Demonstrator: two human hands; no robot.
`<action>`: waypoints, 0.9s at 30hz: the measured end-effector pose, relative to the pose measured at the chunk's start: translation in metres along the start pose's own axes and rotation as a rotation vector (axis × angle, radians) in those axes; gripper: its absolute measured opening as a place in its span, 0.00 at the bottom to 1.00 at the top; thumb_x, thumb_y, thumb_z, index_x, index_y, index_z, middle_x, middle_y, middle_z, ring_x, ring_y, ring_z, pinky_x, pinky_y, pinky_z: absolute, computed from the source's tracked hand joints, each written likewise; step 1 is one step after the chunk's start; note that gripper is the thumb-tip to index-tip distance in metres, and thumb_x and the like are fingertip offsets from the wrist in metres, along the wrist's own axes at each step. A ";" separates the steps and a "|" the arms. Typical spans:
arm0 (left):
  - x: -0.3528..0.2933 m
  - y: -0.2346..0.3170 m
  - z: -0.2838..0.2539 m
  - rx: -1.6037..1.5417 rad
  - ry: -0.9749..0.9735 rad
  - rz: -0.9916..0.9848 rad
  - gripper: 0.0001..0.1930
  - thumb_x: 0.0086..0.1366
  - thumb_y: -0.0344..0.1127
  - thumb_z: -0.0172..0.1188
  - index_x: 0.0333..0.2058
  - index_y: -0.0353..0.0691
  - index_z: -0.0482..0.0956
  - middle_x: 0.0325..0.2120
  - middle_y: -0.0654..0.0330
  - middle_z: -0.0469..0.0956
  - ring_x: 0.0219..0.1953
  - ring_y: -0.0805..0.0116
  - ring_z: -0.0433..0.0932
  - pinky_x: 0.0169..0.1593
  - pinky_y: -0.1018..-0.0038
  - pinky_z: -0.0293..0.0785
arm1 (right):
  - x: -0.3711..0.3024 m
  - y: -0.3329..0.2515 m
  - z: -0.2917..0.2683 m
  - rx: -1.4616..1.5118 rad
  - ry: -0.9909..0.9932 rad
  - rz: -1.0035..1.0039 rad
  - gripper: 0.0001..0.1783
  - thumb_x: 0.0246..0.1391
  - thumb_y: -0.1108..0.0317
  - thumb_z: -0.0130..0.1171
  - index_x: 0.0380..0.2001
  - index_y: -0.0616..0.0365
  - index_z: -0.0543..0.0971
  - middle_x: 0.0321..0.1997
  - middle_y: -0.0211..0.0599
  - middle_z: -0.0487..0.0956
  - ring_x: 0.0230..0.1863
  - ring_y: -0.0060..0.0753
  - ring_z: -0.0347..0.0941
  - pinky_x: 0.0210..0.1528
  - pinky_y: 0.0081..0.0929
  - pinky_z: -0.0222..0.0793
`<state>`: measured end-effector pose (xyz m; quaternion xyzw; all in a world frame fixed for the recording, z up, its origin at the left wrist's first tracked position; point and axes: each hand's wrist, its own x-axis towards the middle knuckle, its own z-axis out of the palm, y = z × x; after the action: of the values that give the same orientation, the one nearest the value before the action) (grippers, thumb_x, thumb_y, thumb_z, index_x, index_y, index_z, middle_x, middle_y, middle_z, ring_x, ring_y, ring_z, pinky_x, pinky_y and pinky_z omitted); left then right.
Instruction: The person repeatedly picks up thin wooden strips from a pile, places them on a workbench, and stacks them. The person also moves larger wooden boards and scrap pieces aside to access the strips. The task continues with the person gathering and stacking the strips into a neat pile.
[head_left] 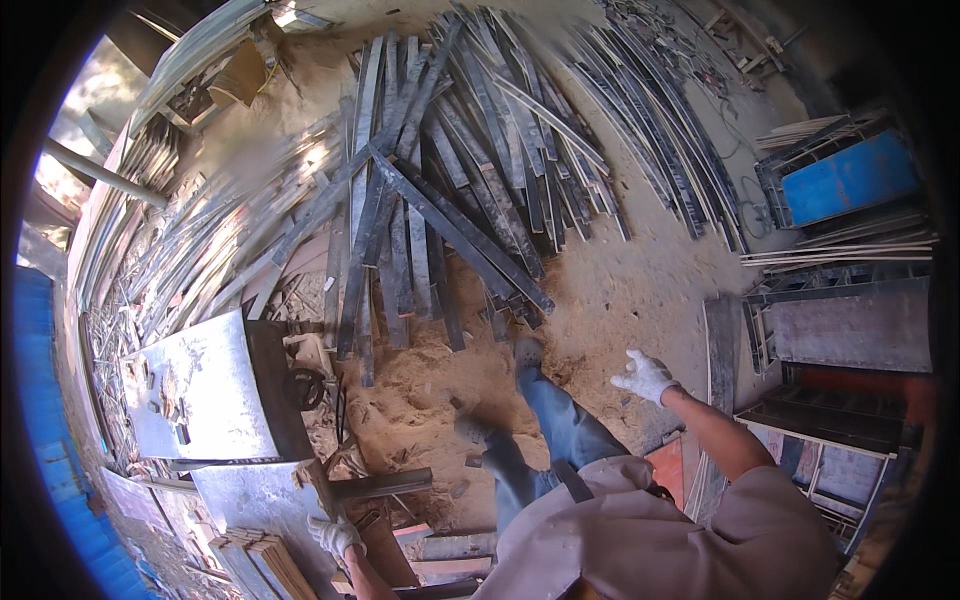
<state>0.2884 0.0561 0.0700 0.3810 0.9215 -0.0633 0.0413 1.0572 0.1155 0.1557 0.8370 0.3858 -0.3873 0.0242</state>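
Observation:
My right hand (645,378), in a white work glove, is held out over the sandy floor with its fingers apart and nothing in them. My left hand (334,537), also gloved, is at the edge of a grey metal machine table (240,492), its fingers stretched out on or just over the edge. Close beside it is a stack of short wooden strips (262,560). The machine's other metal top (215,385) carries several small dark offcuts, and a handwheel (304,389) sits on its side. A dark bar (382,484) juts out from the machine near my left hand.
Long dark-faced boards (455,200) lie crossed in a big heap ahead of my feet. More strips (655,130) lie to the right of it, with thin scrap (250,205) on the left. Racks with a blue panel (850,180) and a grey panel (850,325) line the right side.

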 end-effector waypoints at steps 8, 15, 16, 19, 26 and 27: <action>-0.033 0.041 -0.008 0.244 -0.052 -0.214 0.43 0.63 0.57 0.68 0.70 0.39 0.68 0.51 0.48 0.80 0.49 0.51 0.81 0.58 0.68 0.77 | 0.130 -0.016 0.001 -0.037 -0.189 -0.093 0.47 0.52 0.42 0.75 0.67 0.59 0.73 0.60 0.50 0.84 0.61 0.49 0.81 0.63 0.42 0.75; -0.113 0.251 -0.027 -0.374 -0.027 0.090 0.40 0.63 0.36 0.70 0.71 0.37 0.63 0.65 0.41 0.68 0.65 0.39 0.70 0.69 0.51 0.68 | 0.266 -0.077 -0.025 -0.064 -0.122 -0.202 0.42 0.53 0.41 0.74 0.62 0.59 0.77 0.50 0.47 0.86 0.52 0.48 0.83 0.56 0.42 0.78; -0.124 0.296 -0.018 -0.445 -0.058 0.224 0.38 0.62 0.35 0.70 0.70 0.37 0.65 0.65 0.41 0.69 0.65 0.39 0.70 0.70 0.52 0.67 | 0.284 -0.086 -0.027 -0.061 -0.119 -0.185 0.41 0.53 0.42 0.74 0.62 0.58 0.77 0.50 0.46 0.86 0.51 0.48 0.83 0.56 0.42 0.78; -0.128 0.443 -0.015 -0.625 -0.262 0.556 0.35 0.63 0.32 0.71 0.67 0.36 0.70 0.61 0.42 0.73 0.63 0.42 0.74 0.67 0.56 0.70 | 0.333 -0.133 -0.042 -0.012 -0.100 -0.153 0.39 0.54 0.42 0.75 0.61 0.57 0.78 0.47 0.44 0.87 0.49 0.46 0.83 0.53 0.42 0.78; -0.087 0.665 0.092 -0.838 -0.552 0.757 0.33 0.68 0.45 0.70 0.66 0.38 0.71 0.57 0.44 0.76 0.58 0.41 0.77 0.62 0.53 0.74 | 0.502 -0.229 -0.023 0.010 -0.014 -0.193 0.38 0.56 0.41 0.71 0.61 0.56 0.77 0.43 0.44 0.87 0.45 0.49 0.84 0.49 0.45 0.79; -0.077 0.689 0.105 -0.866 -0.563 0.748 0.33 0.68 0.46 0.71 0.66 0.38 0.71 0.56 0.44 0.76 0.57 0.41 0.78 0.61 0.54 0.75 | 0.530 -0.259 -0.020 -0.019 -0.023 -0.194 0.39 0.57 0.40 0.70 0.62 0.56 0.76 0.43 0.45 0.87 0.46 0.49 0.84 0.49 0.45 0.79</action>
<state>0.8333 0.4704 -0.0833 0.5944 0.6222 0.2359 0.4515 1.1110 0.6362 -0.1165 0.7911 0.4682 -0.3936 -0.0011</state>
